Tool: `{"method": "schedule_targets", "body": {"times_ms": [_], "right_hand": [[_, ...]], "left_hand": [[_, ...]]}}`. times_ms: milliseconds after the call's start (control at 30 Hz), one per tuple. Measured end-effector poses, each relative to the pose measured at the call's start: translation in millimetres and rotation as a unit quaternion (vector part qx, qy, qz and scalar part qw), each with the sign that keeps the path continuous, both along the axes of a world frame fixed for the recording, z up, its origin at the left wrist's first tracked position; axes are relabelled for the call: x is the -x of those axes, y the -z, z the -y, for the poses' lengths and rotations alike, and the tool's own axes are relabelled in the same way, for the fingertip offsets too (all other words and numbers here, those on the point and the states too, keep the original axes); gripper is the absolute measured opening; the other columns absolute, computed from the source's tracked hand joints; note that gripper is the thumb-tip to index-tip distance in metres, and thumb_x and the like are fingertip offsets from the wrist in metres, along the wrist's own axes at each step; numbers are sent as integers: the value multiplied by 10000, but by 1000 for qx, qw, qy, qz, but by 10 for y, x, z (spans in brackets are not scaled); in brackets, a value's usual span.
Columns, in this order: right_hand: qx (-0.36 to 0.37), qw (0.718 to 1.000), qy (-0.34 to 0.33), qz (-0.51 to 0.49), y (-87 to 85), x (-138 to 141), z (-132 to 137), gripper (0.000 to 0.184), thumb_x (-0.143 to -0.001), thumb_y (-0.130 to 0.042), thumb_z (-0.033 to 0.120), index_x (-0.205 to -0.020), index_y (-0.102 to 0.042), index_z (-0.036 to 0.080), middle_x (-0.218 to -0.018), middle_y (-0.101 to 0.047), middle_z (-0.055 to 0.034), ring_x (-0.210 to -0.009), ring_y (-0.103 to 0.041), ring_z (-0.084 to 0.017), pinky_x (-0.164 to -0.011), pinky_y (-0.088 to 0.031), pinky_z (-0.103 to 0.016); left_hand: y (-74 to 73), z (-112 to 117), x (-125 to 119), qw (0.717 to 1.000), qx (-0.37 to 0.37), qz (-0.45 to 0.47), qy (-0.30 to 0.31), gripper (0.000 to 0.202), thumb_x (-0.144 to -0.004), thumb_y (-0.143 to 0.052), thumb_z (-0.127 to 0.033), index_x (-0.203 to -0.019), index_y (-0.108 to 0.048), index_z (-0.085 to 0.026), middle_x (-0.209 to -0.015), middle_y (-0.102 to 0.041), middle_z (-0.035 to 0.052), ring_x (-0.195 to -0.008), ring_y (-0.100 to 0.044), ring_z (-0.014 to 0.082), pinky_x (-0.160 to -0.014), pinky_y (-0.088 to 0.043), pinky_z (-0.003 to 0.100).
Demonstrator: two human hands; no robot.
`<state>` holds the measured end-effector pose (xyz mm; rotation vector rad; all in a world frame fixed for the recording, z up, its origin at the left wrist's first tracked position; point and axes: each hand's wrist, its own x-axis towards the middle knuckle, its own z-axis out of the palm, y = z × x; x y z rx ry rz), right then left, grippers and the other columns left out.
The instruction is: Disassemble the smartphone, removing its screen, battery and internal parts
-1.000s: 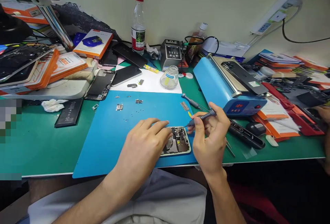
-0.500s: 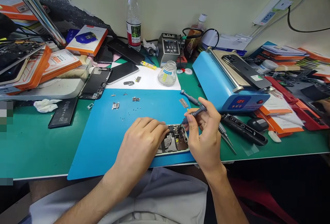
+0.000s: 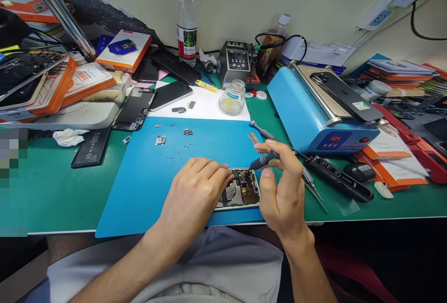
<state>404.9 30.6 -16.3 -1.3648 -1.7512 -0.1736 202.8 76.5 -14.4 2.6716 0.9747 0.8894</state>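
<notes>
An opened phone [image 3: 239, 197] lies on the blue mat [image 3: 139, 200] near the table's front edge, its circuit boards and a round coil showing. Over its left end rests my left hand [image 3: 197, 186], fingers bent together on the far edge and covering that part. My right hand [image 3: 286, 182] holds a grey screwdriver [image 3: 263, 160] between its fingers, the tip low at the phone's upper right corner. Small metal parts, among them a square one [image 3: 160, 140] and another bracket [image 3: 188, 131], lie on the mat with several tiny screws [image 3: 185, 146].
A second screwdriver [image 3: 261, 129] and tweezers [image 3: 314, 186] lie right of the mat, beside a black pen-shaped tool [image 3: 338, 177]. Behind them stands a blue heating machine [image 3: 296, 112] bearing a phone [image 3: 344, 93]. A glass jar [image 3: 232, 98] stands on white paper [image 3: 206, 110].
The view has shifted slightly, so the scene sits further right. The right thumb has come down off the screwdriver's side and the fingers have shifted on it. The left hand stays on the phone.
</notes>
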Motion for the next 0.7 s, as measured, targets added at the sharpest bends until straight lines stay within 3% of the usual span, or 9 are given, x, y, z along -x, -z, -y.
{"method": "schedule_targets", "body": {"times_ms": [67,167,267,500,600,700], "right_hand": [[-13,1000,-11,-7,0,-4,6,593,-1063,-542,121,-1626,-419,260,-1520,-648,-163,-1413,-657,-305,-927,-672,-467],[-20,1000,-8,-3,-7,-4,11,629,-1037,-594,95,-1616,-430,279,-1587,-618,-155,-1438,-652,-310,-948,-670,-474],[-7,999,-5,-31,-11,-3,17,609,-1051,-474,70,-1623,-441,277,-1597,-621,-143,-1358,-699,-291,-860,-678,-442],[-21,1000,16,1,17,3,7,722,-1020,-700,111,-1651,-397,288,-1550,-642,-164,-1241,-735,-287,-717,-675,-391],[-7,999,31,-31,35,5,12,710,-1033,-717,146,-1654,-404,290,-1420,-709,-144,-1099,-770,-256,-694,-673,-376],[-4,993,4,-114,42,0,33,654,-1053,-677,111,-1626,-422,301,-1269,-741,-97,-981,-788,-202,-708,-698,-340]], "left_hand": [[-14,7,5,1000,4,7,-1,199,-1145,-608,-209,-1057,-782,-168,-1047,-852,35,-937,-778,257,-814,-533,422],[-57,32,-7,999,4,35,-6,189,-1144,-612,-201,-1104,-792,-160,-1142,-864,28,-1029,-788,248,-878,-552,417],[-111,58,-56,999,2,42,-16,159,-1125,-650,-206,-1095,-804,-182,-1170,-865,8,-1052,-784,249,-883,-555,420],[-127,36,-175,999,24,8,-28,95,-1057,-742,-172,-1040,-828,-209,-1033,-866,0,-913,-771,254,-743,-515,416],[-113,25,-193,999,25,3,-35,125,-1076,-721,-204,-1020,-832,-213,-1025,-865,3,-900,-763,260,-736,-503,424],[-101,20,-197,999,31,9,-35,150,-1090,-712,-254,-1004,-832,-225,-1032,-869,-13,-908,-764,251,-744,-496,423]]}}
